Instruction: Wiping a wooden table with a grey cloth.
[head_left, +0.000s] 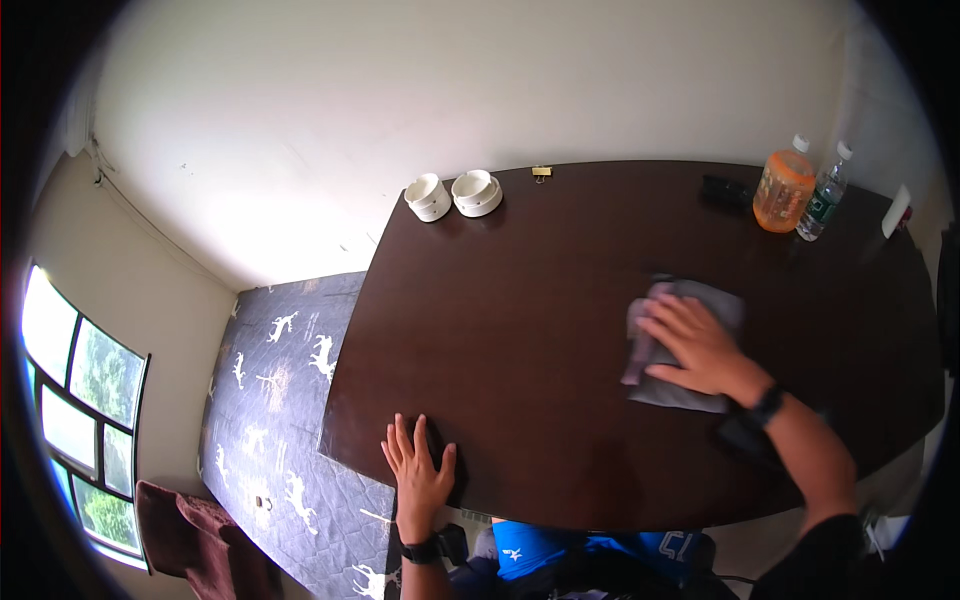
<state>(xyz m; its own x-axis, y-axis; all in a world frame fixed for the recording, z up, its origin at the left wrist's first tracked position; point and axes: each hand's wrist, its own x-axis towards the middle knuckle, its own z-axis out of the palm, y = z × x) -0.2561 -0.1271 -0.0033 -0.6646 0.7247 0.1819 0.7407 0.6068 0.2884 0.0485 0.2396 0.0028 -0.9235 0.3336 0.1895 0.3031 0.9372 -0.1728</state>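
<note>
My right hand (697, 349) lies palm down with its fingers spread on a folded grey and mauve cloth (705, 401), on the right half of a dark brown wooden table (525, 337). The hand and cloth look slightly blurred. Under the palm, part of the cloth is hidden. Near the table's front left corner, my left hand (416, 465) rests on the tabletop, fingers apart and holding nothing. Both wrists carry black bands.
Two white ceramic stacks, one (428, 198) beside another (477, 193), stand at the back left edge. A binder clip (541, 173), a black object (726, 190), an orange bottle (784, 191) and a clear bottle (823, 199) line the back. Left is a patterned mattress (277, 420).
</note>
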